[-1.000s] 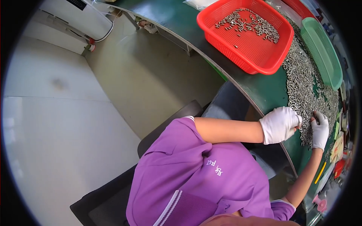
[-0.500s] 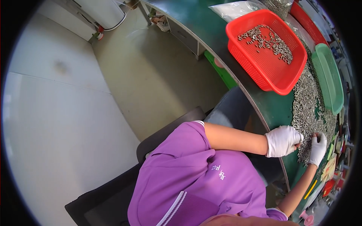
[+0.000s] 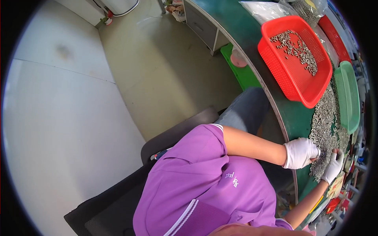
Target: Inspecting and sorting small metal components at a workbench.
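Note:
A long pile of small grey metal parts (image 3: 325, 118) lies on the green table (image 3: 293, 114) at the right. My left hand (image 3: 301, 153), in a white glove, rests palm down on the near end of the pile with its fingers bent into the parts. My right hand (image 3: 334, 167), also in a white glove, touches the pile just beside it, fingertips toward the parts. Whether either hand holds a part is too small to tell. My purple shirt (image 3: 204, 188) fills the lower middle of the view.
A red basket (image 3: 285, 74) with several of the same parts stands on the table beyond the pile. A green basket (image 3: 348, 98) lies to its right and a clear plastic bag (image 3: 264, 10) behind. A dark chair (image 3: 114, 200) is under me, with grey floor (image 3: 78, 98) to the left.
The view has swung, so the table and baskets sit further right and lower. Both gloved hands stay on the near end of the pile, close together.

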A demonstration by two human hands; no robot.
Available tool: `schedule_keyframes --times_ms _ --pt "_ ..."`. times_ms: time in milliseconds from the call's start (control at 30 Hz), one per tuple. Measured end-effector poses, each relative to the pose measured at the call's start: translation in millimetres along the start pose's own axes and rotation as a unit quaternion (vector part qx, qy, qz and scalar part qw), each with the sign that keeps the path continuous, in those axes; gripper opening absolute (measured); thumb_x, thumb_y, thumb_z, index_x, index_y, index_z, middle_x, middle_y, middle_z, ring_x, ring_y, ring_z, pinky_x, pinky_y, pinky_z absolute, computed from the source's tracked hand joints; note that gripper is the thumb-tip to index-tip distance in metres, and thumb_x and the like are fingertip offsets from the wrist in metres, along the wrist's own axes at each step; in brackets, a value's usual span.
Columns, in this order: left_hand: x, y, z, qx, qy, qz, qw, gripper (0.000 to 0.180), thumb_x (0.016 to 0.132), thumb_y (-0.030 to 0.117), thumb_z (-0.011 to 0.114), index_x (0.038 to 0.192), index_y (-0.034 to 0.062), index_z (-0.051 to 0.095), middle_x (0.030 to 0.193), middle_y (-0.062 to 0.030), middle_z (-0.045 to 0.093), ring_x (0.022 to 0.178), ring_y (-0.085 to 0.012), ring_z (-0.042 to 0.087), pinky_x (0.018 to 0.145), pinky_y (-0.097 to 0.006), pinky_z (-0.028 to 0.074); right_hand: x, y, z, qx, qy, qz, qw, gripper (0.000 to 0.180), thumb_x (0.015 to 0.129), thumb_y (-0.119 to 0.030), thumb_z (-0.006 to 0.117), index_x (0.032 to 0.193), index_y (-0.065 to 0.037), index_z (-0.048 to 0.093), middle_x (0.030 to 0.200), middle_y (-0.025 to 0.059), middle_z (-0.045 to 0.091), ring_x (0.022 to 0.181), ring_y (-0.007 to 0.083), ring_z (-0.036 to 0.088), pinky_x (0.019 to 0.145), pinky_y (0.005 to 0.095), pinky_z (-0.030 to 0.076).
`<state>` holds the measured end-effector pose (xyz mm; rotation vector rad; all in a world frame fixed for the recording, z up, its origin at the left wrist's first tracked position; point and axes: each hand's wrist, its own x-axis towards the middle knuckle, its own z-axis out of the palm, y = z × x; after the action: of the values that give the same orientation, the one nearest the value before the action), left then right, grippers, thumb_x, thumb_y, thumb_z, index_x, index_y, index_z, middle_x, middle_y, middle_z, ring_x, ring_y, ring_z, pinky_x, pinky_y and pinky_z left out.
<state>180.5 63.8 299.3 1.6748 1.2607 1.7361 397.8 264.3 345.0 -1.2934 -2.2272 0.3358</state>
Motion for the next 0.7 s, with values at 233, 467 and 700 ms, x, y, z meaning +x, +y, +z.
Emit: schedule_keyframes --times_ms 233,467,700 --pt "-0.9 2.5 3.1 -0.006 0.013 -0.012 1.0 0.009 0.067 0.008 0.061 0.075 0.0058 0.057 0.068 -0.0135 0.059 0.067 -0.032 0.061 0.061 -0.041 0.048 -2.0 12.6 -5.6 0.053 0.011 0.011 0.998 0.015 0.092 -0.013 0.056 0.1 -0.001 0.058 0.093 0.0024 0.06 0.087 0.0104 0.053 0.083 0.0228 0.042" --pt "0.9 2.3 0.3 -0.003 0.013 -0.021 1.0 0.009 0.067 0.008 0.062 0.074 0.006 0.056 0.066 -0.0131 0.059 0.066 -0.032 0.06 0.059 -0.041 0.047 -0.1 29.9 -3.2 0.082 0.024 0.023 0.996 0.017 0.091 -0.014 0.057 0.102 -0.001 0.059 0.094 0.0022 0.06 0.088 0.0104 0.053 0.084 0.0225 0.042" --pt "0.8 6.7 -4.7 -0.031 0.005 -0.03 0.999 0.008 0.069 0.005 0.06 0.075 0.0039 0.055 0.069 -0.0133 0.059 0.069 -0.0305 0.061 0.062 -0.039 0.048 -8.4 22.7 -1.7 0.133 0.041 0.036 0.99 0.02 0.09 -0.016 0.06 0.103 -0.001 0.058 0.094 0.0015 0.059 0.088 0.0092 0.053 0.082 0.0217 0.043"
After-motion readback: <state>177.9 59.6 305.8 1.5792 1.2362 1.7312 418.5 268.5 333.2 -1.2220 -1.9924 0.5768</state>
